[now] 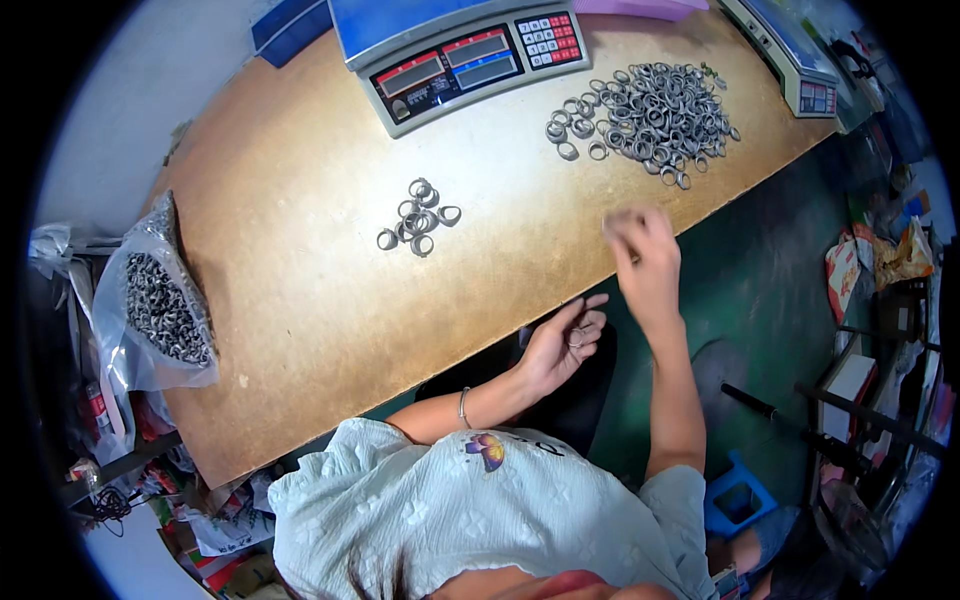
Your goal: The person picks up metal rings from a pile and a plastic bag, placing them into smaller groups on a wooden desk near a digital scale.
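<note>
My left hand (pixel 562 343) hovers just off the near edge of the brown table (pixel 300 300), palm up with fingers half curled, and a small metal ring (pixel 579 339) lies in it. My right hand (pixel 645 255) is above the table's edge, blurred by motion, its fingers bunched together; whether it holds a ring is unclear. A big heap of grey metal rings (pixel 655 110) lies on the table beyond the right hand. A small cluster of the same rings (pixel 418 220) sits near the table's middle, to the left of both hands.
A grey counting scale with a blue pan (pixel 465 55) stands at the table's far edge, and a second scale (pixel 795 60) at the far right corner. A clear plastic bag of rings (pixel 160 300) hangs at the table's left end. Clutter lines the green floor (pixel 770 290).
</note>
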`<state>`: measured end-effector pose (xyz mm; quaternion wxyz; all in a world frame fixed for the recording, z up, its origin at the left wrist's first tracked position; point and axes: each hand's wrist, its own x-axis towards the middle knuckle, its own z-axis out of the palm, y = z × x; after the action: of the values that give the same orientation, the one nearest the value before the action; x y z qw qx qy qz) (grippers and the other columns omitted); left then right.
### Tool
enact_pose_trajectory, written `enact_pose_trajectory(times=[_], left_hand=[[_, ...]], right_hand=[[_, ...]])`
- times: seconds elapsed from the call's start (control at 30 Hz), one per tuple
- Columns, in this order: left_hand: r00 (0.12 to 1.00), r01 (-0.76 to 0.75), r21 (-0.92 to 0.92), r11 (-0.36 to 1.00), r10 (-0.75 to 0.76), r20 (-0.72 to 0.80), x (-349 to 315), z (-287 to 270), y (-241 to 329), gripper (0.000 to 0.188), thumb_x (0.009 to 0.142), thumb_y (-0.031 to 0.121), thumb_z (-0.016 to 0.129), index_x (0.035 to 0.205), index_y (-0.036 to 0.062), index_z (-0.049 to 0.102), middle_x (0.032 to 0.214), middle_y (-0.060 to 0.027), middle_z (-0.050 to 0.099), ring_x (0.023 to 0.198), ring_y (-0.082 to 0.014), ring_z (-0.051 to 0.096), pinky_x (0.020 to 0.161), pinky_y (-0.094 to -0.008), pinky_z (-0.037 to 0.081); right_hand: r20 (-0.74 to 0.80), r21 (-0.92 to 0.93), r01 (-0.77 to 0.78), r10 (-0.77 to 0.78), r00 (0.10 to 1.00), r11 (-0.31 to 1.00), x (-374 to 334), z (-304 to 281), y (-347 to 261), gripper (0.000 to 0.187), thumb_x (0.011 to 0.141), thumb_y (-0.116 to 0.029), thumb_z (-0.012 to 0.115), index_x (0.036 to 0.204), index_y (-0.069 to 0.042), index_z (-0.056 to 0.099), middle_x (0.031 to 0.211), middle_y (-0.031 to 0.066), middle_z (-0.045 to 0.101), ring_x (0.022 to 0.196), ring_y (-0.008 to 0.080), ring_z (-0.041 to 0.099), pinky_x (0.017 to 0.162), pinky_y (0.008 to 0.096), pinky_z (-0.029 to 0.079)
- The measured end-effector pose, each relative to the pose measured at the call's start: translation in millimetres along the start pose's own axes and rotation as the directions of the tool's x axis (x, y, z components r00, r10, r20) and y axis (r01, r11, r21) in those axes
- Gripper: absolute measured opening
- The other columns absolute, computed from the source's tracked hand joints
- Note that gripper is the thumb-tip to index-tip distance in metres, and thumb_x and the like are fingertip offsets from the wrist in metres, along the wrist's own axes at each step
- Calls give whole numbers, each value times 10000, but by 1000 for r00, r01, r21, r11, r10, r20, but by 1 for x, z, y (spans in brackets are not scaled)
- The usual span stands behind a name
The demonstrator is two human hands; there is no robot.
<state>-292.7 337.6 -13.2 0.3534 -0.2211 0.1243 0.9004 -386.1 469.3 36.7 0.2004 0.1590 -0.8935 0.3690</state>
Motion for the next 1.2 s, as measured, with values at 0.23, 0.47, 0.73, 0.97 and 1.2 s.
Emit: enact_pose_trajectory(times=[0.23, 0.47, 0.73, 0.97, 1.2], left_hand=[[996, -34, 142, 989, 46, -78, 11, -27, -14, 258, 937, 191, 445, 1118, 17, 503, 958, -49, 568, 845, -125, 544, 698, -244, 475], [888, -167, -59, 984, 124, -442, 134, -220, -29, 260, 939, 259, 456, 1067, 50, 542, 946, -64, 602, 874, -239, 598, 707, -350, 501], [797, -278, 124, 953, 300, -523, 130, -243, 30, 244, 914, 207, 468, 1083, 49, 546, 987, -76, 599, 897, -227, 588, 745, -338, 486], [827, -154, 257, 954, 267, -495, 121, -224, 16, 244, 893, 161, 478, 1098, 48, 549, 1024, -87, 597, 917, -216, 580, 779, -328, 473], [930, 117, 631, 767, 138, -340, 70, -154, -33, 258, 872, 115, 489, 1112, 47, 552, 1060, -98, 595, 937, -206, 572, 812, -318, 460]], right_hand=[[268, 114, -117, 83, 960, 987, -87, -29, -33, 97, 708, -22, 664, 787, -4, 612, 850, 99, 586, 790, 266, 541, 698, 354, 435], [-244, -71, -147, 126, 961, 987, 4, -19, 28, 328, 785, -71, 644, 1103, -28, 576, 1101, 171, 541, 1053, 339, 482, 897, 410, 384], [-147, -429, -150, 95, 985, 891, 57, -1, 90, 588, 804, -455, 601, 1304, -182, 456, 1360, 201, 316, 1233, 439, 293, 1017, 534, 254], [-81, -381, -96, 70, 994, 919, 35, 1, 68, 473, 814, -301, 630, 1244, -151, 503, 1387, 203, 286, 1240, 444, 287, 1014, 522, 277], [-179, -205, -93, 56, 982, 974, 22, 4, 63, 248, 788, -110, 645, 1031, -61, 626, 1304, 187, 425, 1189, 403, 393, 1013, 445, 323]])
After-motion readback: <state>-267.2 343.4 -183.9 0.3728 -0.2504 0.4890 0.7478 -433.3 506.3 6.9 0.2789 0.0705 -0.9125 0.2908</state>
